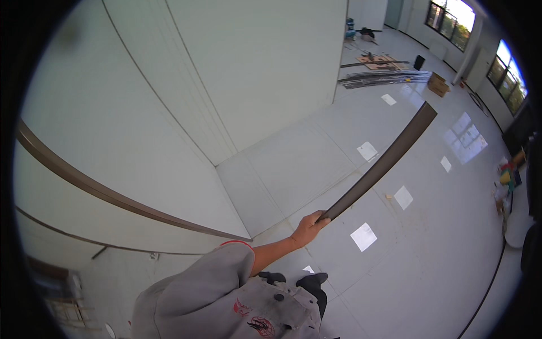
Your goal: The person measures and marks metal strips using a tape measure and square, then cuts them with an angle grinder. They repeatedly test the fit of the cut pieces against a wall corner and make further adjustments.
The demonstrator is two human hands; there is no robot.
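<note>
My left hand (311, 227) is closed around the lower end of a long, flat brown trim strip (384, 164). The strip slants up and away to the right, over the glossy floor, with its far end free. The fingers wrap its edge. My bare left forearm comes out of a grey short sleeve (226, 263). To the left, a similar brown strip (113, 192) runs along the pale wall panels (152, 164) and ends near my sleeve. My right hand is out of sight.
Pale wall panels rise ahead and to the left. Long metal profiles (384, 78) lie on the floor at the far right, beside a cardboard box (438, 84). Assorted items (506, 181) stand along the right side. My dark shoes (313, 282) are on the tiles.
</note>
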